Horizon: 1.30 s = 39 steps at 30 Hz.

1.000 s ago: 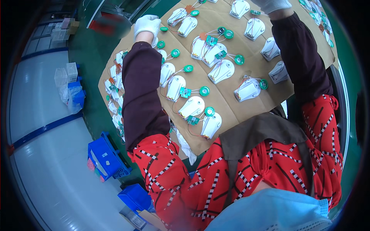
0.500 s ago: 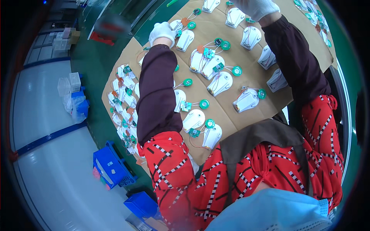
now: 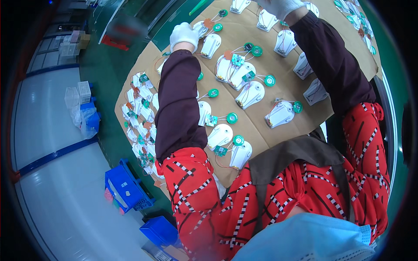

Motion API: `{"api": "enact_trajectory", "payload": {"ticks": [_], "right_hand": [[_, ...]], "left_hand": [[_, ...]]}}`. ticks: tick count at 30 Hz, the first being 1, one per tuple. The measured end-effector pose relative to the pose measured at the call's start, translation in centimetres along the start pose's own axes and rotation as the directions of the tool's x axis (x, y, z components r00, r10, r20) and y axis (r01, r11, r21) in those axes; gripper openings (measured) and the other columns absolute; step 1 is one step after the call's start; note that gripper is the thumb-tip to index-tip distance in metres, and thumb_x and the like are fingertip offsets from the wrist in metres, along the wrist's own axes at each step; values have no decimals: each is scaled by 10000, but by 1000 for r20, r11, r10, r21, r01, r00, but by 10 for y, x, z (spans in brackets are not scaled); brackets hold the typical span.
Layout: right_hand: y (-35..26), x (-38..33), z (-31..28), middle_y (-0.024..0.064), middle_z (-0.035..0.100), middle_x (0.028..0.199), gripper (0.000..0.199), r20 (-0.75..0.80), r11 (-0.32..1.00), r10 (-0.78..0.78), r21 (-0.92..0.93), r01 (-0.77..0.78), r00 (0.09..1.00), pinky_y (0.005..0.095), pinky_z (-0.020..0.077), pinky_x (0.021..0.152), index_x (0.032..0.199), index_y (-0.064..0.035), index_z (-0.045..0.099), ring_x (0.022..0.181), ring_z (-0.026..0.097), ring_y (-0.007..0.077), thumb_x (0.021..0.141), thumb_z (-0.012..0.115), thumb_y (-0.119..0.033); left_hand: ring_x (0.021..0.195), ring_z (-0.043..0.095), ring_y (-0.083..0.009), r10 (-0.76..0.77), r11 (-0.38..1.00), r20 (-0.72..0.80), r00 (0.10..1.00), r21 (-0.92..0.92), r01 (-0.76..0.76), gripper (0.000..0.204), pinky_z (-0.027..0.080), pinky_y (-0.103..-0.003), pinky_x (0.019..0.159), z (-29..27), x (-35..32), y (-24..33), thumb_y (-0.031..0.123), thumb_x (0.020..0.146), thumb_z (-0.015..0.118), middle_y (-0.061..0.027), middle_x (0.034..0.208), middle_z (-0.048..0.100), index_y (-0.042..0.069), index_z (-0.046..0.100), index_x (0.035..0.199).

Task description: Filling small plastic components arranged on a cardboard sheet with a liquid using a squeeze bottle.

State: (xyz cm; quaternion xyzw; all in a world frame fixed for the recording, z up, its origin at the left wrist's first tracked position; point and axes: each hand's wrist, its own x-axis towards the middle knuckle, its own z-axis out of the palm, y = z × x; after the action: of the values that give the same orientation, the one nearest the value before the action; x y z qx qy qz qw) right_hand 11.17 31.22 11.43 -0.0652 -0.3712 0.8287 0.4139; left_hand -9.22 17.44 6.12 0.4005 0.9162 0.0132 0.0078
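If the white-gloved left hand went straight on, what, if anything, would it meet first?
The left hand seems free to pass over the green surface, perhaps skirting the thin bright-green strip; depth is unclear.

The fingers of the left hand (image 3: 183, 35) are hidden beyond its back, so its grip cannot be told. The upper edge cuts off the right hand (image 3: 282, 7), hiding its grip too. Left of the left hand, a dark-and-red patch (image 3: 127, 29) is blurred; below that hand, the sleeve (image 3: 179, 102) partly covers a white casing (image 3: 205, 108).
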Motion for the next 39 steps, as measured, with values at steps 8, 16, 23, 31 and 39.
{"api": "enact_trajectory", "payload": {"ticks": [8, 16, 23, 31, 39], "right_hand": [[26, 10, 2, 44, 623, 831, 372, 19, 811, 77, -583, -51, 997, 235, 454, 519, 1059, -25, 575, 624, 562, 97, 764, 697, -217], [73, 20, 17, 82, 598, 1035, 516, 277, 892, -55, -418, 172, 959, 311, 465, 845, 1116, -20, 511, 967, 566, 167, 674, 758, -116], [98, 22, 16, 71, 579, 1014, 549, 175, 749, -129, -628, 212, 976, 303, 447, 863, 1087, -31, 486, 968, 555, 174, 643, 784, -154], [105, 23, 17, 63, 587, 1050, 546, 197, 844, -56, -514, 152, 979, 291, 445, 867, 1128, -34, 483, 991, 551, 152, 667, 766, -105], [104, 23, 10, 68, 590, 1068, 579, 250, 869, -87, -455, 196, 964, 306, 448, 880, 1158, -16, 480, 994, 556, 157, 661, 769, -91]], "left_hand": [[774, 666, -226, -276, 776, 90, 957, -566, 278, 191, 526, -314, 704, 43, 42, -40, 156, 737, 640, -130, 884, 678, 40, 695, 878], [669, 671, -179, -304, 605, 172, 937, -725, 329, 189, 539, -274, 587, 35, 34, -33, 85, 795, 586, -135, 858, 672, -36, 665, 917], [708, 667, -212, -230, 573, 189, 955, -767, 290, 228, 562, -278, 614, 29, 27, -31, 38, 871, 497, -167, 889, 644, -102, 541, 1045], [702, 666, -198, -239, 607, 164, 957, -744, 279, 164, 559, -274, 606, 27, 22, -30, 56, 867, 537, -140, 880, 639, -71, 578, 962], [672, 663, -196, -262, 564, 161, 952, -775, 286, 199, 536, -293, 604, 32, 27, -33, 94, 820, 572, -142, 863, 660, -52, 633, 941]]}}
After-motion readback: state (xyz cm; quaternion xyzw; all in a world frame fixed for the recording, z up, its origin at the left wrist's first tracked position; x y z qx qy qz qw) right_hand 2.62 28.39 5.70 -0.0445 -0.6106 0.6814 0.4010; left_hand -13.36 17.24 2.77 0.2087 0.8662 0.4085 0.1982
